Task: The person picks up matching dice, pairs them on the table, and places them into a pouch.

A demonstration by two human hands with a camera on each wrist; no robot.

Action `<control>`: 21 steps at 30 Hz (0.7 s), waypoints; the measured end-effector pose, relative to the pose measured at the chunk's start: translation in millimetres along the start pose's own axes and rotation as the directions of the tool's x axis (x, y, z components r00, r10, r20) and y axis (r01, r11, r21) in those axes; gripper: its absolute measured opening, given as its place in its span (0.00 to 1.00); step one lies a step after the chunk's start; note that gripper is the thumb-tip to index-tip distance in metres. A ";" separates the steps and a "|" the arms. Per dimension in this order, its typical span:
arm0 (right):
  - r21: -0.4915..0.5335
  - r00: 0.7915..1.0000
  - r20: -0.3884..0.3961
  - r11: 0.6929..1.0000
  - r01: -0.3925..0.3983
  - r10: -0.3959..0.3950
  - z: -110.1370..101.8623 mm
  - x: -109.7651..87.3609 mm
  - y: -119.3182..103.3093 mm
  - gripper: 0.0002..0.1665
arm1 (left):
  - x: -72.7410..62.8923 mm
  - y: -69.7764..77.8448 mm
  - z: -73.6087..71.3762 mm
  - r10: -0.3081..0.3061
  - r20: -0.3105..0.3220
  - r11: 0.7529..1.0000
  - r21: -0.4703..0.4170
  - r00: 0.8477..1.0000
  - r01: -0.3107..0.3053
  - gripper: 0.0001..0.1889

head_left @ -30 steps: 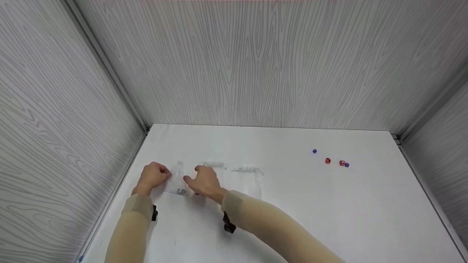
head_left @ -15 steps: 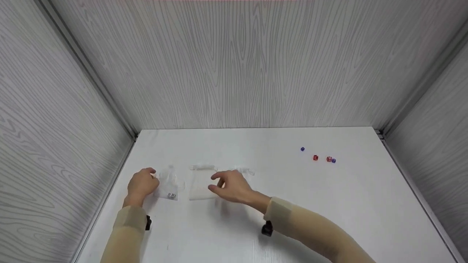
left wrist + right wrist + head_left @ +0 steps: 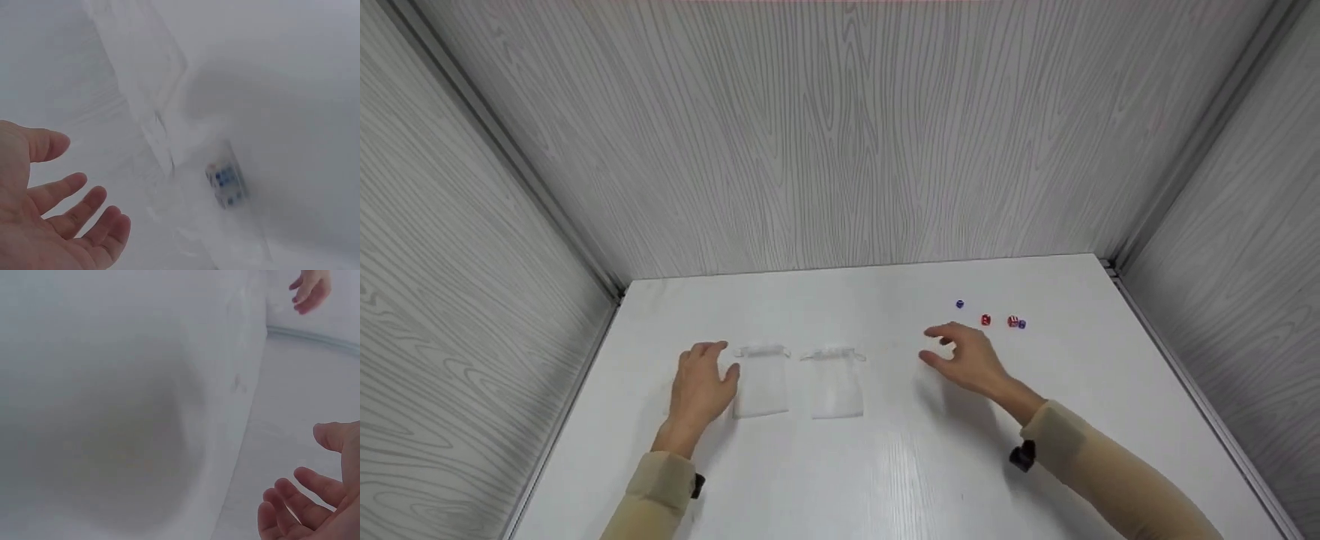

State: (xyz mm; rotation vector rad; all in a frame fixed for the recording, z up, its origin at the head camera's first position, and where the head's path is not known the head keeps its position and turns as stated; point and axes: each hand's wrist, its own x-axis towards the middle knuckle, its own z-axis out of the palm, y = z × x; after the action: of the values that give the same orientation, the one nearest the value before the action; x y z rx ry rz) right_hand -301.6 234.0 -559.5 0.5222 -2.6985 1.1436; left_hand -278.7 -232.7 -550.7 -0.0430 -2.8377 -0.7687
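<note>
My left hand [image 3: 701, 386] hovers with relaxed, spread fingers at the left, over a sheer pouch that it mostly hides in the head view. In the left wrist view that pouch shows dice with blue pips [image 3: 225, 183] under its thin fabric. Two flat, white drawstring pouches, one nearer [image 3: 761, 386] my left hand and another [image 3: 837, 386] to its right, lie side by side. With thumb and fingers apart and nothing between them, my right hand [image 3: 967, 360] is just short of the loose dice: a blue die [image 3: 959, 304], a red die [image 3: 985, 319], and a red die [image 3: 1012, 321] beside another blue one [image 3: 1021, 324].
All of this lies on a white tabletop [image 3: 900, 465]. A grey wood-grain panel [image 3: 840, 150] rises along the back edge, with similar panels at the left [image 3: 472, 300] and right [image 3: 1230, 262].
My right hand has left the pouches and travelled right, close to the loose dice. The left hand has loosened its fingers and let go of the leftmost pouch. The head view has shifted slightly.
</note>
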 end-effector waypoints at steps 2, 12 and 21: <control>-0.040 0.998 -0.051 0.999 -0.037 0.035 -16.6 -2.4 21.3 0.24 | -0.2 9.6 12.2 0.039 0.011 0.999 -0.005 0.999 -0.039 0.24; -0.073 0.939 -0.202 0.952 -0.297 0.278 -83.8 -4.0 106.0 0.32 | 2.9 28.4 49.3 0.104 0.160 0.994 0.002 0.982 -0.105 0.17; 0.073 0.835 -0.042 0.836 -0.545 0.548 -102.1 -12.0 143.8 0.46 | 2.6 25.8 63.1 0.122 0.245 0.985 0.088 0.962 -0.147 0.18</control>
State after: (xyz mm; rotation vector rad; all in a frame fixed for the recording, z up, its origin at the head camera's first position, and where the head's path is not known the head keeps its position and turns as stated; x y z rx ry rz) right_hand -343.4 403.4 -587.4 -0.3147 -2.8459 1.3308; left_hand -290.9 -178.8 -590.7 -0.3314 -3.0568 -0.6204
